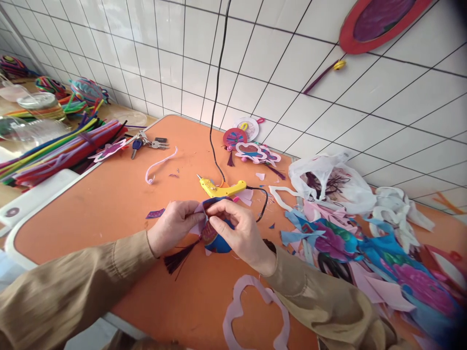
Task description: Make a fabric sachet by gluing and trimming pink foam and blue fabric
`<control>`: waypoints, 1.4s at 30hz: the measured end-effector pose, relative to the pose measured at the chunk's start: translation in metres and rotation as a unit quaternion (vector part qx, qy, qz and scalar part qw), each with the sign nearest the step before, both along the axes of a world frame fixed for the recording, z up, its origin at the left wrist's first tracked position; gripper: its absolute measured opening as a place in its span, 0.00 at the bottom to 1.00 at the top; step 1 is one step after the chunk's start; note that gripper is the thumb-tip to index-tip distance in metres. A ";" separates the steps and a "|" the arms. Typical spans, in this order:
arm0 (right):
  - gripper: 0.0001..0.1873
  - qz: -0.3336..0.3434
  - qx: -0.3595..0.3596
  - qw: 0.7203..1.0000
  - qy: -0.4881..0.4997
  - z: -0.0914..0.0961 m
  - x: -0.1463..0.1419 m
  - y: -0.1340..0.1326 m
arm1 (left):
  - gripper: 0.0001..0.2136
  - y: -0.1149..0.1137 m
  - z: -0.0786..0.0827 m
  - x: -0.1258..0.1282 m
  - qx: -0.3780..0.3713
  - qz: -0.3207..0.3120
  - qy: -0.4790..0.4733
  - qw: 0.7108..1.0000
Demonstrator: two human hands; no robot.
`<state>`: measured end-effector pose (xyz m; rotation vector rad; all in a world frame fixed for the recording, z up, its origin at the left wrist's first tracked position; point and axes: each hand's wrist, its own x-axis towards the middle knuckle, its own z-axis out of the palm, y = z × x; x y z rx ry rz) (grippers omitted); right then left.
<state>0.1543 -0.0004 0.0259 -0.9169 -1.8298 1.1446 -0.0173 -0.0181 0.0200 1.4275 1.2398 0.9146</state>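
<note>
Both my hands meet over the middle of the orange table [146, 277], around a blue patterned fabric piece [221, 243] with a dark tassel [180, 257] hanging toward the lower left. My left hand [175, 225] pinches the piece's upper left edge between thumb and fingers. From the other side, my right hand [242, 228] has its thumb and fingertips closed on the same edge, covering much of the fabric. Just beyond the hands a yellow glue gun [222, 188] lies on its side, nozzle to the left. A pink cut-out paper frame [233, 311] rests nearer me.
Colourful pipe cleaners [65, 146] lie at the left, near keys [149, 142]. Finished-looking tasselled ornaments [251, 151] sit by the tiled wall. Fabric scraps [339, 238] and a white plastic bag [350, 187] crowd the right. A black cord [216, 97] drops across the wall to the table.
</note>
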 end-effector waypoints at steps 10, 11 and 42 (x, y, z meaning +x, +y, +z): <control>0.08 -0.115 0.214 0.967 -0.083 0.028 0.024 0.019 | 0.16 -0.001 0.000 -0.001 -0.115 -0.017 -0.140 0.983; 0.09 -0.099 0.226 0.962 -0.119 0.032 0.026 0.022 | 0.16 -0.001 0.001 -0.001 -0.115 -0.022 -0.139 0.983; 0.08 0.061 -0.002 0.985 -0.160 0.014 0.017 0.025 | 0.16 -0.001 0.006 -0.001 0.003 0.002 0.029 1.000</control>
